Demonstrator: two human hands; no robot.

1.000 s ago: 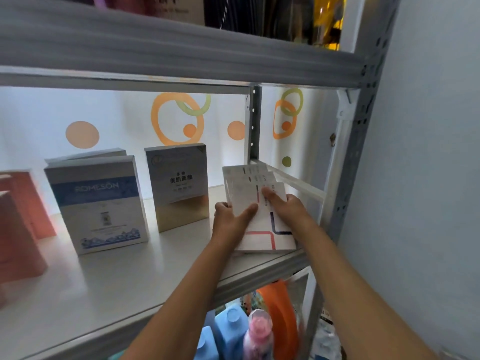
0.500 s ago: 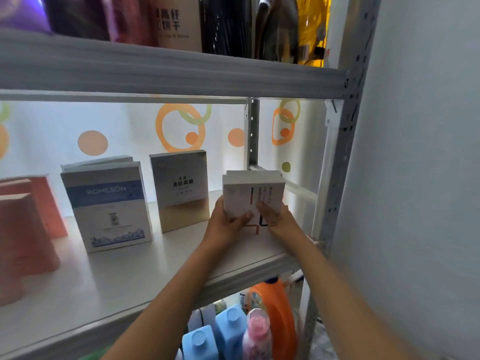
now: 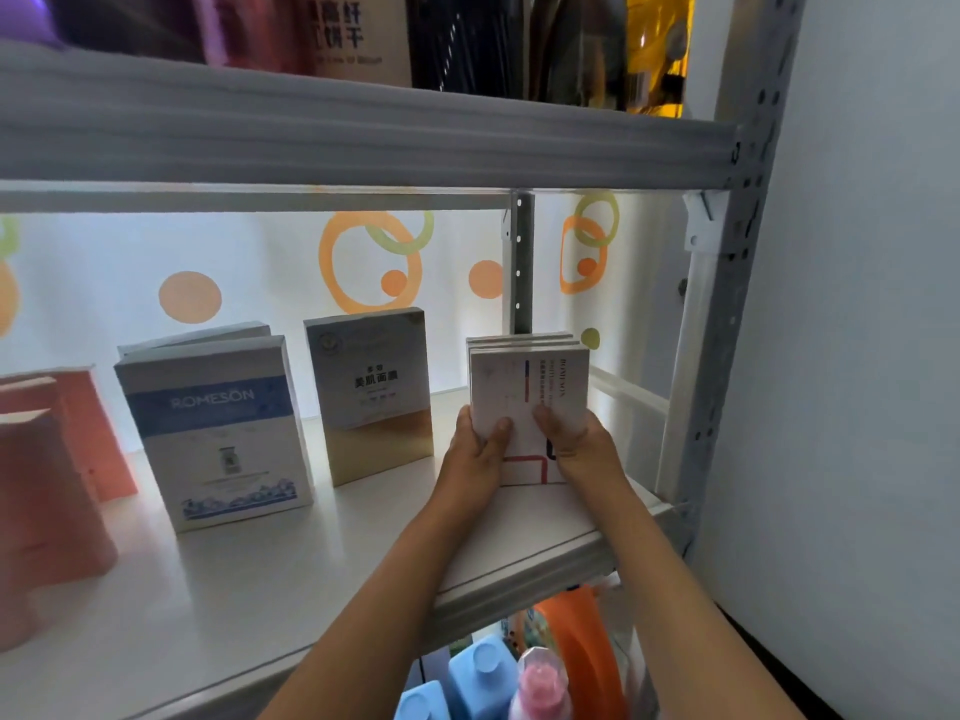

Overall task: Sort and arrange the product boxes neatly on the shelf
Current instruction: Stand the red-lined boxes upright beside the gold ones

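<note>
Left hand (image 3: 475, 454) and right hand (image 3: 582, 444) grip, thumbs across the front, a stack of three upright thin white cardboard boxes (image 3: 530, 387) standing at the right end of the white shelf board (image 3: 311, 579). Leftward stand one gold-based box (image 3: 371, 392), two blue-banded boxes (image 3: 218, 428) and two orange boxes (image 3: 47, 485).

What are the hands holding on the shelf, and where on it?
Both hands, left and right, hold the stack of white boxes by its lower side edges, thumbs on the front.

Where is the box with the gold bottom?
The gold-bottomed box stands upright mid-shelf, between the blue-striped box on its left and the white boxes on its right.
</note>
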